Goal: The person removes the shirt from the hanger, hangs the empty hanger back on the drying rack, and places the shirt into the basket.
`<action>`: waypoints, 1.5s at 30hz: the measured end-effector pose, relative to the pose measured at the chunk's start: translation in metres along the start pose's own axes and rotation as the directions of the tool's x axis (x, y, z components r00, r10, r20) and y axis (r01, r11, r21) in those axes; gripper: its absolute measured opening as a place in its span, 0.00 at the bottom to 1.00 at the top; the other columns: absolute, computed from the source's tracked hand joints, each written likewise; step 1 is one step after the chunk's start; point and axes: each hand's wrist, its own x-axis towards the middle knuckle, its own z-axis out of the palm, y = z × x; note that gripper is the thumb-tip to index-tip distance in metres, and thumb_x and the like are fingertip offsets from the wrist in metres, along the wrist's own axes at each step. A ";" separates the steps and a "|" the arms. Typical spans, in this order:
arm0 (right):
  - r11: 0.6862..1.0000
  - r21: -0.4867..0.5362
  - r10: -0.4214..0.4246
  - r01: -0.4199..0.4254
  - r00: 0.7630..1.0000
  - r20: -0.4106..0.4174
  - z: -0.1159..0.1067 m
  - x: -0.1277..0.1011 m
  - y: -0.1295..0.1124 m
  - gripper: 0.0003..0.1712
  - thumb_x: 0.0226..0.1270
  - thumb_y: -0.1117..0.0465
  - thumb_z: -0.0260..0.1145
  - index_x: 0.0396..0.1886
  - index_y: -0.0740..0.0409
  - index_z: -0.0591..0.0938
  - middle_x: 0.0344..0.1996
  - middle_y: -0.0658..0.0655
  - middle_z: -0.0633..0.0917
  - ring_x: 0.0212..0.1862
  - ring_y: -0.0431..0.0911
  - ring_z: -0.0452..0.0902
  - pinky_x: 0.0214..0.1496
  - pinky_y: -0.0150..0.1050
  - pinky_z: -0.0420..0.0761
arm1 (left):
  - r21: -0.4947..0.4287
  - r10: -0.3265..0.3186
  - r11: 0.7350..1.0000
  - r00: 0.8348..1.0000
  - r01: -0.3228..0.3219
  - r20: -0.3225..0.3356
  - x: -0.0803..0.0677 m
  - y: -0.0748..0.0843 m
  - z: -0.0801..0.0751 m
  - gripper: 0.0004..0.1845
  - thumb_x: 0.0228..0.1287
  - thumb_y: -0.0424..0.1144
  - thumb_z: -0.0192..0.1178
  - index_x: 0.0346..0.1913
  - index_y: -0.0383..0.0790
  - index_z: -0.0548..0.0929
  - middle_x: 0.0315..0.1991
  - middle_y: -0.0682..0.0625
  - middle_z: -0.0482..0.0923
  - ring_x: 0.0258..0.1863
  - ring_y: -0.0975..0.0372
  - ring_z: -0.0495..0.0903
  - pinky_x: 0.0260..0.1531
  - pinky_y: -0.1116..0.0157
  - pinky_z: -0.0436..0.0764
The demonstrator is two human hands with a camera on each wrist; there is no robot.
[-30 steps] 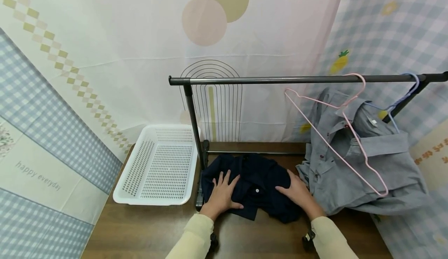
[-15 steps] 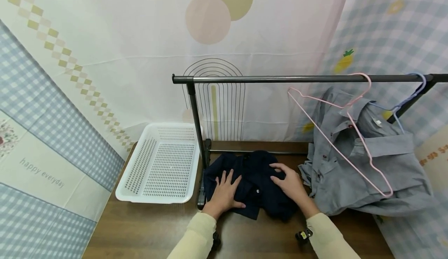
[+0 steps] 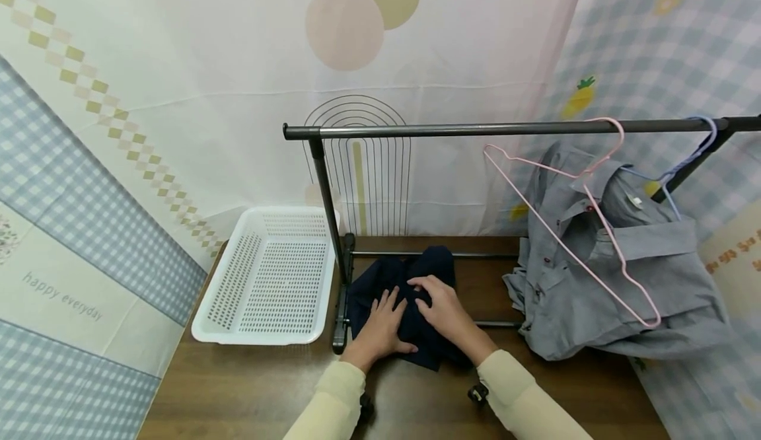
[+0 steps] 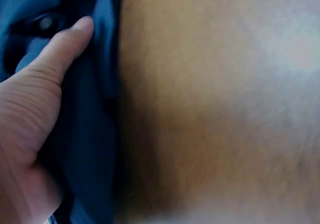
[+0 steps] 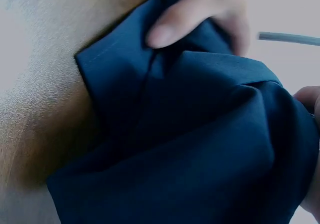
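A crumpled navy shirt [image 3: 431, 347] lies on the table inside the foot of the rack. My left hand [image 3: 379, 329] rests on its left part, fingers spread. In the left wrist view the thumb of that hand [image 4: 35, 101] lies along the cloth near a small button. My right hand [image 3: 448, 313], fingers bent, grips the shirt's right part, folded over towards the left hand. The right wrist view shows the navy cloth [image 5: 200, 129] draped between both hands. Cloth and the frame's edge hide most of the right fingers there.
A white perforated basket [image 3: 285, 288] stands left of the rack. Above the shirt runs the rack's black rail [image 3: 428, 130]. A pink hanger [image 3: 535, 212] and a blue hanger [image 3: 678, 171] hang from it. A grey shirt [image 3: 648, 294] is at the right, by the hangers.
My right hand has moved left from the shirt's right side, bringing that side of the cloth over towards the left hand. The rack's lower bar now shows at right. My left hand stays put.
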 end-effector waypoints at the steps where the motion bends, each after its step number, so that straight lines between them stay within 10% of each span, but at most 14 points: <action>1: 1.000 -0.003 -0.017 0.017 1.000 0.009 0.003 0.001 0.000 0.24 0.64 0.74 0.72 0.59 0.56 0.83 0.45 0.52 0.84 0.47 0.44 0.82 0.50 0.44 0.86 | -0.031 0.012 0.999 1.000 -0.012 -0.002 -0.001 -0.002 -0.002 0.57 0.49 0.65 0.78 0.77 0.38 0.68 0.81 0.36 0.53 0.80 0.39 0.55 0.75 0.41 0.64; 7: 0.990 -0.087 -0.101 0.107 0.993 0.064 0.017 0.000 -0.001 0.26 0.63 0.74 0.72 0.60 0.58 0.80 0.46 0.52 0.83 0.49 0.45 0.82 0.51 0.43 0.86 | -0.053 0.121 0.990 0.987 -0.128 -0.109 -0.016 -0.016 -0.025 0.51 0.47 0.62 0.80 0.69 0.34 0.76 0.76 0.34 0.64 0.77 0.39 0.62 0.72 0.44 0.69; 12: 0.960 -0.196 -0.175 0.201 0.974 0.141 0.024 -0.005 -0.003 0.26 0.64 0.71 0.72 0.61 0.57 0.78 0.52 0.54 0.83 0.55 0.48 0.80 0.55 0.48 0.83 | 0.078 0.146 0.989 0.925 -0.126 -0.351 -0.026 -0.027 -0.044 0.38 0.54 0.59 0.76 0.63 0.38 0.82 0.71 0.36 0.73 0.74 0.35 0.66 0.69 0.34 0.67; 18: 0.968 -0.069 -0.239 0.243 0.969 0.061 0.031 -0.009 0.003 0.24 0.65 0.74 0.61 0.61 0.60 0.75 0.61 0.60 0.76 0.58 0.50 0.77 0.55 0.48 0.83 | -0.092 -0.122 0.992 0.894 0.091 -0.431 -0.031 -0.031 -0.041 0.28 0.70 0.38 0.61 0.70 0.34 0.74 0.74 0.29 0.64 0.74 0.32 0.63 0.68 0.34 0.68; 22: 0.972 0.049 -0.221 0.229 0.966 -0.131 0.039 -0.007 0.015 0.26 0.62 0.83 0.56 0.61 0.67 0.74 0.63 0.69 0.71 0.48 0.49 0.80 0.48 0.41 0.85 | -0.352 -0.326 0.915 0.874 0.196 -0.362 -0.031 -0.029 -0.030 0.30 0.76 0.40 0.57 0.76 0.34 0.67 0.77 0.27 0.57 0.74 0.34 0.63 0.68 0.37 0.70; 26: 0.995 -0.057 -0.090 0.079 0.972 -0.215 0.043 -0.007 0.020 0.38 0.57 0.76 0.76 0.68 0.65 0.74 0.66 0.70 0.70 0.46 0.52 0.81 0.46 0.42 0.86 | -0.502 -0.411 0.838 0.853 0.215 -0.321 -0.025 -0.025 -0.024 0.33 0.76 0.46 0.58 0.77 0.36 0.65 0.78 0.28 0.57 0.73 0.35 0.65 0.67 0.38 0.71; 32: 0.941 -0.303 0.124 -0.152 0.986 -0.108 0.042 -0.009 0.022 0.54 0.48 0.50 0.87 0.76 0.49 0.71 0.80 0.63 0.59 0.76 0.66 0.56 0.71 0.71 0.63 | -0.514 -0.335 0.845 0.896 0.149 -0.291 -0.017 -0.013 -0.019 0.37 0.73 0.51 0.60 0.78 0.37 0.64 0.77 0.30 0.60 0.74 0.35 0.65 0.68 0.37 0.70; 38: 0.956 -0.243 0.180 -0.162 0.982 0.052 0.046 -0.007 0.018 0.61 0.51 0.49 0.86 0.81 0.48 0.62 0.83 0.64 0.51 0.80 0.69 0.48 0.73 0.72 0.63 | -0.528 -0.240 0.845 0.944 0.089 -0.225 -0.011 -0.007 -0.022 0.40 0.78 0.56 0.53 0.83 0.43 0.54 0.82 0.34 0.51 0.78 0.38 0.59 0.70 0.36 0.66; 45: 0.996 -0.043 0.083 -0.075 0.973 0.213 0.037 -0.011 0.026 0.64 0.58 0.45 0.81 0.85 0.53 0.53 0.85 0.58 0.48 0.82 0.61 0.50 0.74 0.64 0.67 | -0.284 -0.002 0.957 0.975 -0.062 -0.221 0.001 -0.016 -0.024 0.33 0.80 0.45 0.52 0.83 0.54 0.56 0.84 0.39 0.43 0.76 0.38 0.63 0.68 0.37 0.70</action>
